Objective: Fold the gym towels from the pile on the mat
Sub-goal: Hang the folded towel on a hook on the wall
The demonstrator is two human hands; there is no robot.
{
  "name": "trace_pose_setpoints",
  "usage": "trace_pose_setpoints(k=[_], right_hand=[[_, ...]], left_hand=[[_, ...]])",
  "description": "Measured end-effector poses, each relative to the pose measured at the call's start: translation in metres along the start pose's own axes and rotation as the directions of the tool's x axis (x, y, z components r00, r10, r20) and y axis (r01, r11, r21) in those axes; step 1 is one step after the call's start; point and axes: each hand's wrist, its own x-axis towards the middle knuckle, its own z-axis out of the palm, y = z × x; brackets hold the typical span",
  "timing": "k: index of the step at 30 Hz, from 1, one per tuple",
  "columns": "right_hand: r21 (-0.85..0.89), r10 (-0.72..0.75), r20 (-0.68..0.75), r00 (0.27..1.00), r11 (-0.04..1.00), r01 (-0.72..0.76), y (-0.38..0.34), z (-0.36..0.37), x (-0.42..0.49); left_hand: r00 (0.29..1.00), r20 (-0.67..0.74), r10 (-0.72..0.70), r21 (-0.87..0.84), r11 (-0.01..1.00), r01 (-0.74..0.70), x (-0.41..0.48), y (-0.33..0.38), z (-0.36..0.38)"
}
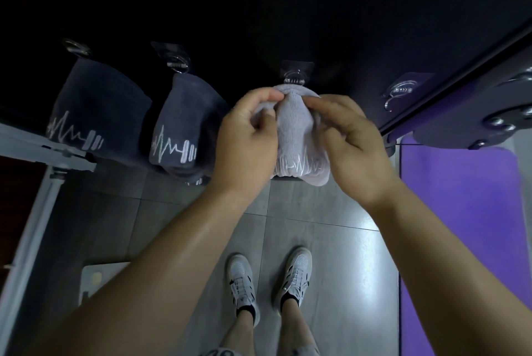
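A light grey gym towel (293, 137) with a white heartbeat-and-dumbbell print hangs folded at a clear wall hook (294, 78) on the dark wall in front of me. My left hand (244, 142) pinches the towel's upper left side with curled fingers. My right hand (352, 142) grips its upper right side, fingers over the cloth near the top. Two dark grey towels with the same print hang to the left, one (184, 128) nearer and one (95, 108) farther, each from its own hook.
An empty clear hook (398, 92) is on the wall to the right. A purple mat (460, 226) lies on the grey tiled floor (316, 212) at right. A white frame (43, 171) stands at left. My feet in white shoes (269, 283) are below.
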Motion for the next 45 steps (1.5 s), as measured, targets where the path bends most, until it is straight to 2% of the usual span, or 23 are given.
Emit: trace_pose_setpoints(k=[2,3,6,8,9,11,16,21,25,27,30,35,40,45], right_hand=[[-0.023,0.024,-0.002,1.000,0.999,-0.024,0.000,0.002,-0.006],[-0.066,0.007,-0.022,1.000,0.998,-0.008,0.001,0.003,-0.008],[-0.323,-0.119,-0.108,0.987,0.943,0.079,0.002,0.005,-0.012],[-0.437,-0.183,-0.137,0.973,0.893,0.107,0.002,0.005,-0.011],[-0.439,-0.202,-0.129,0.971,0.889,0.126,0.001,0.005,-0.010],[-0.358,-0.215,-0.086,0.973,0.918,0.171,0.002,0.005,-0.008],[-0.221,-0.194,0.014,0.981,0.956,0.192,0.007,0.010,-0.015],[-0.082,-0.144,0.060,0.988,0.985,0.149,0.009,0.014,-0.010],[0.182,-0.058,0.066,0.996,0.982,0.045,0.009,0.014,-0.007],[0.295,0.000,0.060,0.998,0.955,-0.017,0.007,0.012,-0.006],[0.302,0.022,0.052,0.998,0.953,-0.037,0.005,0.012,-0.005],[0.436,0.126,0.134,0.983,0.883,-0.172,0.007,0.010,0.001],[0.451,0.121,0.180,0.976,0.872,-0.191,0.014,0.007,-0.007],[0.460,0.119,0.168,0.979,0.869,-0.184,0.017,0.017,-0.016]], left_hand=[[0.996,0.071,0.061,0.061,0.996,-0.065,-0.012,-0.008,-0.001],[0.993,0.094,0.077,0.146,0.985,-0.090,-0.019,-0.012,-0.001],[0.981,0.094,0.168,0.508,0.839,-0.192,-0.032,-0.015,-0.003],[0.958,0.131,0.255,0.601,0.748,-0.282,-0.032,-0.013,-0.004],[0.950,0.163,0.265,0.598,0.739,-0.309,-0.029,-0.012,-0.004],[0.951,0.206,0.228,0.535,0.788,-0.305,-0.024,-0.010,-0.006],[0.969,0.219,0.113,0.296,0.939,-0.176,-0.027,-0.008,-0.002],[0.965,0.263,-0.019,0.129,0.992,-0.016,-0.025,-0.010,0.000],[0.964,0.245,-0.103,0.017,0.995,0.102,-0.021,-0.007,0.000],[0.966,0.232,-0.117,0.054,0.993,0.107,-0.021,-0.006,0.000],[0.959,0.244,-0.147,0.109,0.986,0.124,-0.023,-0.004,0.001],[0.934,0.267,-0.238,-0.094,0.958,0.271,-0.022,-0.018,0.012],[0.916,0.339,-0.215,-0.190,0.938,0.290,-0.022,-0.028,0.017],[0.919,0.321,-0.229,-0.228,0.923,0.310,-0.020,-0.028,0.019]])
